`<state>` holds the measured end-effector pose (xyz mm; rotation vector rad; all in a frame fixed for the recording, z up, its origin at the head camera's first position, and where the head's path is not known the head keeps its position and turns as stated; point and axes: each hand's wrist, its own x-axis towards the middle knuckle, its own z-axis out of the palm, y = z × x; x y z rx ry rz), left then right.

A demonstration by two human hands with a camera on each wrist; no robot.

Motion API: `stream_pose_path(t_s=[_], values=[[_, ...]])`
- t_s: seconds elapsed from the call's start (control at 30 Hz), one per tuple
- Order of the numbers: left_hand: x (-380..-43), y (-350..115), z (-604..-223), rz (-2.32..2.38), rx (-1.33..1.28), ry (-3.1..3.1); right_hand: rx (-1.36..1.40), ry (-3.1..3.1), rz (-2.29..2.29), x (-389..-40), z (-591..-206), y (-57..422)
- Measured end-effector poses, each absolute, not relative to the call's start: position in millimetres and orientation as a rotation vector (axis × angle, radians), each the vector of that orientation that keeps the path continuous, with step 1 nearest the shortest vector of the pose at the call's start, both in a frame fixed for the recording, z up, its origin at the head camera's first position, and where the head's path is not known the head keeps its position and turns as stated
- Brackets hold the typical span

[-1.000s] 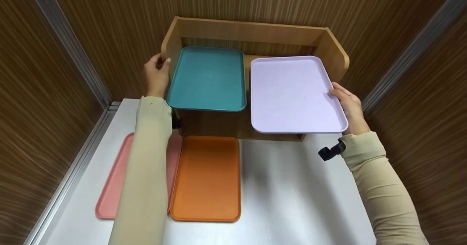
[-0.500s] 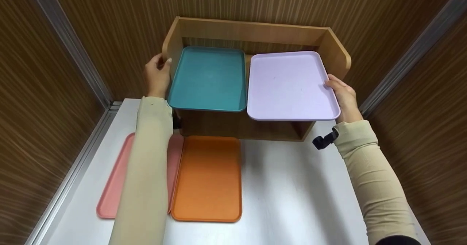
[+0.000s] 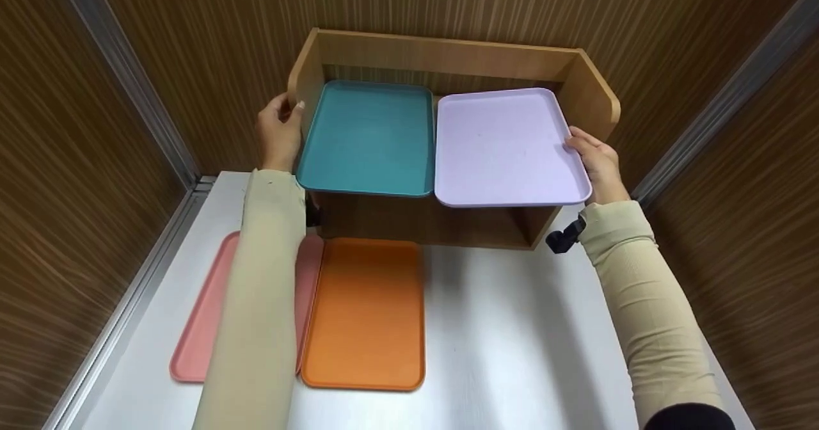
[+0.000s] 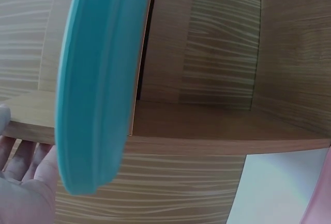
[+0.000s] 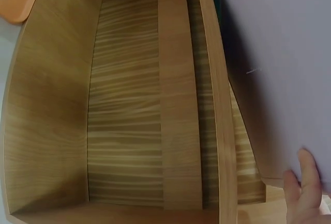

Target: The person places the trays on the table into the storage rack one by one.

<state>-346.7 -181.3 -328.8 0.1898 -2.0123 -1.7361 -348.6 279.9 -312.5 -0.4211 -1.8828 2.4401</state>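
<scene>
My right hand (image 3: 596, 161) grips the right edge of a lavender tray (image 3: 508, 151), thumb above and fingers under it. The tray lies over the right half of a small wooden shelf's top and meets a teal tray (image 3: 368, 139) on its left. In the right wrist view, fingers (image 5: 309, 177) press the underside of the lavender tray (image 5: 289, 79). At the left, my left hand (image 3: 279, 132) holds the side panel of the wooden shelf (image 3: 441, 49), thumb on one face and fingers on the other. The teal tray (image 4: 98, 89) juts past the shelf board in the left wrist view.
On the white table (image 3: 486, 353) lie an orange tray (image 3: 365, 315) and, left of it, a pink tray (image 3: 205, 327) partly hidden by my left sleeve. The shelf's lower compartment (image 5: 129, 110) faces forward. Wood-patterned walls (image 3: 109, 238) enclose three sides.
My right hand has moved the lavender tray back and to the left, up beside the teal tray. The left hand has kept its hold on the side panel.
</scene>
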Motion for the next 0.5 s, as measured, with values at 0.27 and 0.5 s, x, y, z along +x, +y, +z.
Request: stream_pose_path(t_s=[0.27, 0.5], values=[[-347, -179, -330, -1.761, 0.16, -1.998, -0.321, -1.825, 2.548, -355, -318, 292], [-346, -180, -330, -1.745, 0.177, -2.021, -0.266, -1.91, 2.601, -360, -317, 294]])
